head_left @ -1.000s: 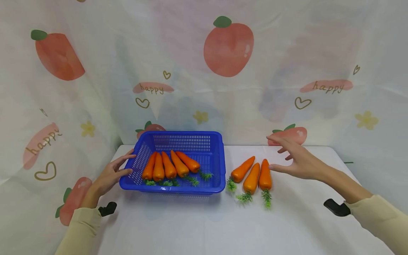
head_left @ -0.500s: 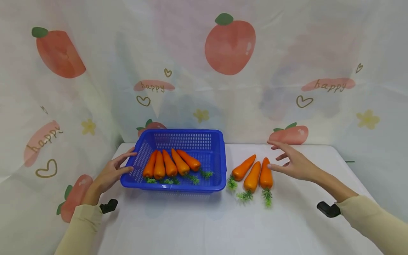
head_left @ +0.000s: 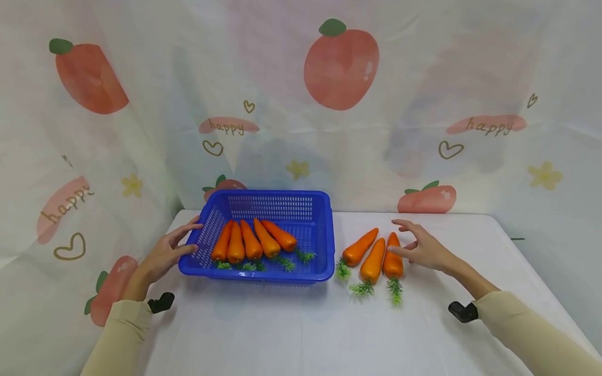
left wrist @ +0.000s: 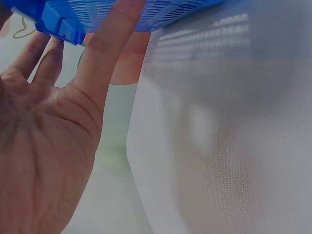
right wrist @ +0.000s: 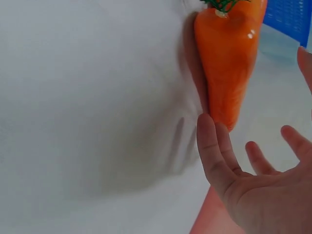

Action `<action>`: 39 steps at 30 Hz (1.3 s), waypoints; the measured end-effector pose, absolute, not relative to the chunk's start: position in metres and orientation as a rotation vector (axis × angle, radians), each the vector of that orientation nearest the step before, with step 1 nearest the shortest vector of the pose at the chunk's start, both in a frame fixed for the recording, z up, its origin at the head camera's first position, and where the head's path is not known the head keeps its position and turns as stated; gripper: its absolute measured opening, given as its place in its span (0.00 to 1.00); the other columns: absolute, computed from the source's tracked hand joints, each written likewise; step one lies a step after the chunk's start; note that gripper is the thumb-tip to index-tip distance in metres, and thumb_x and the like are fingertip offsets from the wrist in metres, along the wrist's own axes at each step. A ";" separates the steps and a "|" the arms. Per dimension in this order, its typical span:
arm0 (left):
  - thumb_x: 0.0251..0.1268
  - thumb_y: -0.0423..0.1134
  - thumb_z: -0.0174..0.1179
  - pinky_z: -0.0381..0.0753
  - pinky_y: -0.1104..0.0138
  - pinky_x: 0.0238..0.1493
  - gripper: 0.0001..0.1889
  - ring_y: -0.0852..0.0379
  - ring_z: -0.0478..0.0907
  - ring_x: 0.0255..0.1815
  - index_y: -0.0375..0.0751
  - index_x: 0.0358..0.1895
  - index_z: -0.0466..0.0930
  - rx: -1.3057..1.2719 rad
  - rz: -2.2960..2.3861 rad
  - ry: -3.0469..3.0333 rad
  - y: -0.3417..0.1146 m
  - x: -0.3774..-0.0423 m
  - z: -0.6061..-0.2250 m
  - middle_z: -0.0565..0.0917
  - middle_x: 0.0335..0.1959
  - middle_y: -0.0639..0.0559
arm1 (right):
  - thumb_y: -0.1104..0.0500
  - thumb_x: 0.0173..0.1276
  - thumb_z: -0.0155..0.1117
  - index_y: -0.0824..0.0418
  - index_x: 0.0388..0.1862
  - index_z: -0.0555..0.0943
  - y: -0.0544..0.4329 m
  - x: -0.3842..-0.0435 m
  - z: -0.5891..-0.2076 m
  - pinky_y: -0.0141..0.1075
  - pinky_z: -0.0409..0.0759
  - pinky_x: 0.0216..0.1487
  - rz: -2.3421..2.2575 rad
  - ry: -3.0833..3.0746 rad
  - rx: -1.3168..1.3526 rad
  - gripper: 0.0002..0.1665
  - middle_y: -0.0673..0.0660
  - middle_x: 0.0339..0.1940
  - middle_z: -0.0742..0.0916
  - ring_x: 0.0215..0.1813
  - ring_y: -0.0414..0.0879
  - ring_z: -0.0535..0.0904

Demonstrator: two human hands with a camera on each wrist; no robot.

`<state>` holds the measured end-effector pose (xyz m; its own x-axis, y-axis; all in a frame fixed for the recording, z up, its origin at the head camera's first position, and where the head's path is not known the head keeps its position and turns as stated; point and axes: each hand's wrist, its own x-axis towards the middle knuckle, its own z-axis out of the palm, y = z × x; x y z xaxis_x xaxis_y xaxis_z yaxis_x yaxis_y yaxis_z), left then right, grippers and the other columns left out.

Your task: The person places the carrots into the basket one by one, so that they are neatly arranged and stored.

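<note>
A blue plastic basket [head_left: 282, 277] stands at the left of the white table, with several orange carrots [head_left: 251, 243] side by side in it. My left hand [head_left: 162, 256] touches the basket's left rim, fingers and thumb spread; in the left wrist view, the thumb of that hand [left wrist: 44, 146] reaches up to the blue basket wall [left wrist: 92, 19]. Right of the basket lie three carrots with green tops: a left one [head_left: 359, 248], a middle one [head_left: 373, 263] and a right one [head_left: 393, 266]. Over the right one hovers my right hand [head_left: 425, 250], fingers loosely spread around its narrow end, holding nothing.
White cloth covers the table [head_left: 301, 329]. Close behind the basket hangs a printed fabric backdrop [head_left: 357, 156], and another fabric wall [head_left: 28, 282] borders the left side. A black strap piece [head_left: 463, 312] sticks out at the right sleeve.
My right hand has moved left and lower, from beside the right carrot to over it. The left hand has stayed at the basket rim, and the carrots have not moved.
</note>
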<state>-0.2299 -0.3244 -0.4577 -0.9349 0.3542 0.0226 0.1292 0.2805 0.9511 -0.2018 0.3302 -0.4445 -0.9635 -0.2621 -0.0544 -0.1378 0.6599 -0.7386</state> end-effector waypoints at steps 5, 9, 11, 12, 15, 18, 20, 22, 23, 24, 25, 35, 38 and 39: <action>0.76 0.37 0.59 0.86 0.62 0.53 0.31 0.29 0.44 0.81 0.42 0.79 0.62 0.451 1.731 2.340 -0.325 -0.230 -0.456 0.44 0.86 0.54 | 0.47 0.70 0.72 0.58 0.82 0.56 0.329 -0.204 -0.452 0.44 0.88 0.38 -1.207 2.655 -0.254 0.51 0.77 0.72 0.64 0.43 0.55 0.84; 0.76 0.37 0.59 0.86 0.62 0.52 0.31 0.29 0.45 0.81 0.42 0.79 0.62 0.447 1.737 2.334 -0.325 -0.229 -0.455 0.44 0.86 0.53 | 0.46 0.69 0.72 0.59 0.81 0.57 0.328 -0.205 -0.456 0.44 0.88 0.37 -1.188 2.628 -0.213 0.51 0.78 0.71 0.65 0.37 0.54 0.82; 0.76 0.37 0.59 0.86 0.62 0.52 0.31 0.28 0.44 0.81 0.42 0.78 0.62 0.441 1.739 2.335 -0.324 -0.229 -0.454 0.44 0.86 0.53 | 0.46 0.69 0.72 0.59 0.81 0.57 0.327 -0.205 -0.457 0.44 0.87 0.36 -1.173 2.624 -0.203 0.50 0.78 0.70 0.66 0.33 0.54 0.81; 0.76 0.37 0.59 0.86 0.63 0.52 0.31 0.28 0.44 0.81 0.42 0.78 0.62 0.441 1.736 2.337 -0.324 -0.229 -0.454 0.44 0.86 0.53 | 0.46 0.69 0.72 0.59 0.81 0.58 0.327 -0.205 -0.457 0.44 0.87 0.36 -1.163 2.622 -0.201 0.50 0.78 0.69 0.66 0.31 0.54 0.81; 0.76 0.37 0.59 0.86 0.63 0.52 0.31 0.29 0.42 0.82 0.42 0.78 0.62 0.437 1.734 2.339 -0.324 -0.228 -0.453 0.44 0.86 0.52 | 0.46 0.69 0.72 0.60 0.80 0.59 0.325 -0.205 -0.457 0.43 0.86 0.35 -1.140 2.617 -0.210 0.49 0.79 0.68 0.67 0.29 0.54 0.81; 0.76 0.37 0.59 0.86 0.62 0.53 0.31 0.28 0.42 0.82 0.42 0.79 0.62 0.433 1.732 2.339 -0.324 -0.228 -0.453 0.44 0.86 0.53 | 0.46 0.69 0.72 0.61 0.79 0.60 0.324 -0.205 -0.457 0.43 0.86 0.35 -1.121 2.611 -0.225 0.49 0.79 0.67 0.68 0.28 0.53 0.81; 0.76 0.37 0.59 0.86 0.61 0.53 0.31 0.29 0.43 0.82 0.43 0.79 0.62 0.425 1.734 2.339 -0.324 -0.228 -0.453 0.44 0.86 0.54 | 0.46 0.69 0.72 0.62 0.79 0.61 0.323 -0.205 -0.457 0.43 0.87 0.36 -1.120 2.606 -0.234 0.48 0.79 0.65 0.69 0.29 0.53 0.80; 0.76 0.37 0.59 0.86 0.61 0.53 0.31 0.29 0.43 0.82 0.43 0.79 0.62 0.419 1.737 2.340 -0.324 -0.227 -0.454 0.44 0.86 0.54 | 0.47 0.69 0.73 0.64 0.78 0.61 0.323 -0.205 -0.458 0.43 0.87 0.36 -1.120 2.603 -0.237 0.48 0.78 0.63 0.71 0.30 0.53 0.80; 0.76 0.37 0.59 0.86 0.61 0.53 0.31 0.29 0.44 0.82 0.43 0.79 0.62 0.417 1.736 2.341 -0.324 -0.228 -0.454 0.44 0.86 0.54 | 0.48 0.69 0.73 0.65 0.78 0.62 0.323 -0.205 -0.458 0.43 0.87 0.36 -1.121 2.601 -0.241 0.47 0.78 0.62 0.72 0.30 0.53 0.80; 0.76 0.37 0.59 0.86 0.62 0.53 0.31 0.29 0.43 0.82 0.43 0.79 0.62 0.419 1.733 2.344 -0.324 -0.227 -0.454 0.44 0.86 0.54 | 0.48 0.69 0.72 0.66 0.78 0.62 0.323 -0.205 -0.458 0.43 0.88 0.37 -1.118 2.598 -0.241 0.47 0.77 0.61 0.72 0.31 0.52 0.80; 0.76 0.37 0.59 0.86 0.62 0.53 0.31 0.29 0.44 0.81 0.43 0.79 0.62 0.425 1.735 2.341 -0.323 -0.227 -0.455 0.44 0.86 0.54 | 0.48 0.69 0.73 0.66 0.77 0.62 0.324 -0.205 -0.458 0.43 0.88 0.37 -1.119 2.592 -0.236 0.47 0.76 0.61 0.73 0.32 0.52 0.81; 0.76 0.37 0.59 0.86 0.61 0.53 0.31 0.27 0.45 0.81 0.41 0.78 0.63 0.453 1.741 2.337 -0.321 -0.226 -0.455 0.44 0.86 0.51 | 0.50 0.69 0.73 0.70 0.79 0.60 0.325 -0.202 -0.455 0.44 0.89 0.42 -1.160 2.525 -0.250 0.50 0.76 0.60 0.74 0.37 0.52 0.82; 0.75 0.37 0.59 0.86 0.61 0.53 0.31 0.27 0.46 0.81 0.42 0.78 0.63 0.449 1.738 2.340 -0.322 -0.227 -0.455 0.44 0.86 0.52 | 0.51 0.69 0.73 0.70 0.79 0.59 0.324 -0.202 -0.453 0.44 0.89 0.42 -1.157 2.522 -0.242 0.49 0.76 0.61 0.74 0.38 0.52 0.81; 0.75 0.37 0.59 0.86 0.61 0.53 0.31 0.27 0.46 0.81 0.42 0.78 0.63 0.451 1.736 2.343 -0.322 -0.228 -0.455 0.44 0.86 0.52 | 0.52 0.69 0.72 0.70 0.79 0.59 0.324 -0.201 -0.453 0.45 0.89 0.41 -1.158 2.521 -0.242 0.49 0.76 0.61 0.74 0.38 0.52 0.81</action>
